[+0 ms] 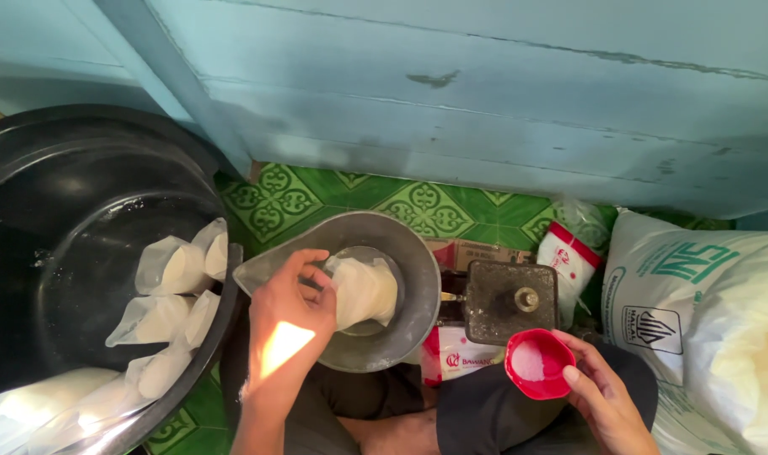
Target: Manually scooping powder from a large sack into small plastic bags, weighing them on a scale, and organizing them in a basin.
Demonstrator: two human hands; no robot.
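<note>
Grey scale pan (418, 278), ctr frame: holds white powder bag (363, 291).
L hand (291, 307): pinching bag; keep upright.
R hand (599, 392), lower right: gripping red scoop (537, 364); keep level.

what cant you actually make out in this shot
Head view:
- The grey metal scale pan: its base is hidden under the pan, and the clear plastic bag of white powder covers its middle.
- The bag's mouth: covered by the left hand.
- The small red plastic cup in the right hand: how deep its white contents go cannot be told.
- The big black plastic basin: cut off by the left edge.
- The large white woven sack: cut off by the right edge.
</note>
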